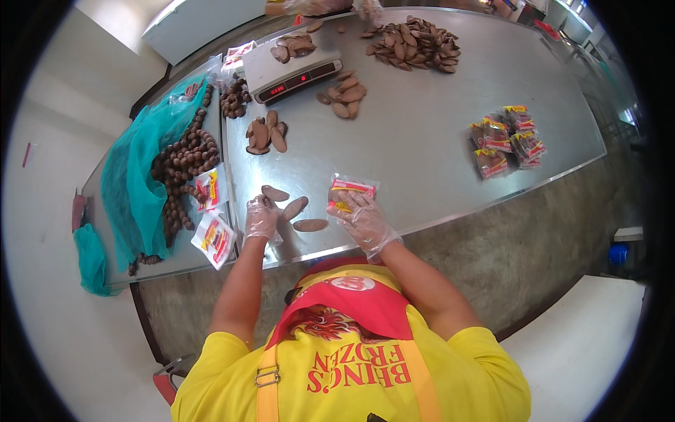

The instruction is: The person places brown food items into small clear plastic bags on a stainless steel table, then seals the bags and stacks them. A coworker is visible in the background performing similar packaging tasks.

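Note:
My right hand [364, 219], in a clear plastic glove, lies with spread fingers on a printed clear pouch [352, 191] holding brown slices, flat on the metal table. My left hand [262, 216], gloved too, rests at the table's near left; its fingers are bent beside an oval brown slice [275, 193], and whether it grips anything is not clear. Between my hands lie another oval slice [295, 209] and one more [310, 225] near the table edge. Left of my left hand lie a stack of printed pouches [215, 240] and another printed pouch [208, 190].
A digital scale [292, 68] bears slices; small slice piles [266, 133] lie near it. A large slice heap [416, 45] is at the back, filled packs [509, 140] at right. Linked round sausages [184, 158] and green mesh cloth [140, 174] lie left. A co-worker's gloved hand [369, 11] is at the far edge.

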Action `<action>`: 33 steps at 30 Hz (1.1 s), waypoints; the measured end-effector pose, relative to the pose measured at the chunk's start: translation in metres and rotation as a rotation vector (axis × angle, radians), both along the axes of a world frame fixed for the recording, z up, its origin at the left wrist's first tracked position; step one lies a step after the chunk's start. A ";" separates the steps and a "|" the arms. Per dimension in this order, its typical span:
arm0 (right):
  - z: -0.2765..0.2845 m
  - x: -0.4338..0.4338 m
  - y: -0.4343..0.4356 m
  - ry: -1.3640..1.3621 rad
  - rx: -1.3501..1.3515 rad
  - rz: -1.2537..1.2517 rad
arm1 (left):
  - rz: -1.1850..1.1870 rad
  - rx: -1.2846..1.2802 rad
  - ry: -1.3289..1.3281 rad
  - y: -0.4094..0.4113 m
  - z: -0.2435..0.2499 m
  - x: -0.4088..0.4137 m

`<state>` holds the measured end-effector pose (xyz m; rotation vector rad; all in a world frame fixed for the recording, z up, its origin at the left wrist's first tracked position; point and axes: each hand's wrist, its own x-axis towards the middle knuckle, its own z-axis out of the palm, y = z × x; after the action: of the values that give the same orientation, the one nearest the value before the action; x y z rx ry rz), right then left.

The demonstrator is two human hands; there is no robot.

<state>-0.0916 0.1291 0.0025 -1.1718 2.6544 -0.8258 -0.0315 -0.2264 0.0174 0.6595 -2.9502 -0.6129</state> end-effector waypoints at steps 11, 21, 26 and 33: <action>0.001 0.037 0.023 0.001 -0.098 -0.267 | 0.356 1.066 -0.288 0.037 0.013 0.066; 0.011 0.032 0.029 0.025 -0.173 -0.274 | 0.302 1.308 -0.212 0.194 -0.007 0.027; 0.007 0.030 0.032 0.043 -0.208 -0.221 | 0.304 1.414 -0.108 0.214 -0.006 0.015; 0.003 0.023 0.032 -0.043 -0.167 -0.177 | 0.511 1.522 -0.136 0.223 -0.040 -0.008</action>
<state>-0.0683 0.1616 0.0058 -0.9480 2.7283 -1.1072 -0.0398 -0.0034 -0.0221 1.3754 -1.6570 -2.6566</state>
